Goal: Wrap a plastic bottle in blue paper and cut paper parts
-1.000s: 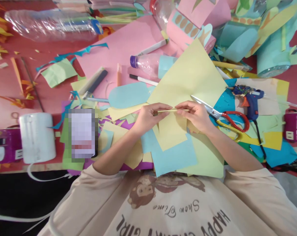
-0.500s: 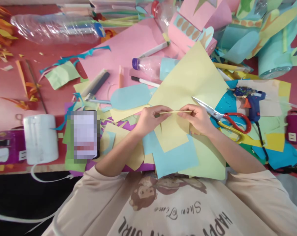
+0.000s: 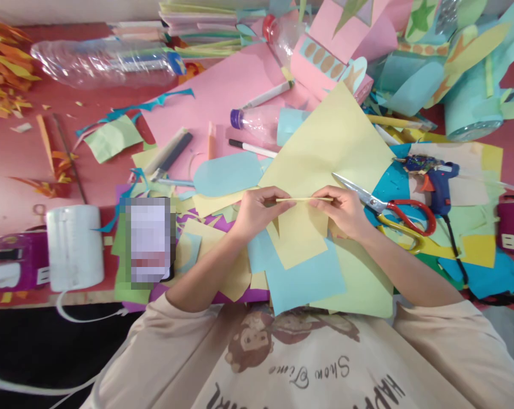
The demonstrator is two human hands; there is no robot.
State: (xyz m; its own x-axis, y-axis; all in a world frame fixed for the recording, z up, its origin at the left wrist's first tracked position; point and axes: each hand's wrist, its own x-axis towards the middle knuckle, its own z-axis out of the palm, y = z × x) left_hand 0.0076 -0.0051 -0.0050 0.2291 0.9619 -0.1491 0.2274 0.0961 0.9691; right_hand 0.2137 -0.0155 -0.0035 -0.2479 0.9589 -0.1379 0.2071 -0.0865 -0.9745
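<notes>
Between both hands a narrow yellow paper strip (image 3: pixel 299 199) is held level, seen nearly edge-on. My left hand (image 3: pixel 260 211) pinches its left end between thumb and fingers. At the right end my right hand (image 3: pixel 341 209) grips it the same way. Below the strip lies a yellow paper piece (image 3: pixel 303 238) over a light blue sheet (image 3: pixel 305 284); whether it joins the strip I cannot tell. A large yellow sheet (image 3: pixel 331 139) spreads out behind the hands. Scissors (image 3: pixel 376 203) with red and yellow handles lie just right of my right hand, blades partly apart.
A blue glue gun (image 3: pixel 442 184) rests on papers at the right. A phone (image 3: pixel 151 241) and a white box-shaped device (image 3: pixel 75 248) lie left. Behind are a small bottle (image 3: pixel 260 119), a long plastic bottle (image 3: pixel 103 63), pens and pink paper crafts (image 3: pixel 320 62).
The whole view has shifted slightly, so things sit a little lower. Both hands keep their pinch on the strip, with hardly any other movement.
</notes>
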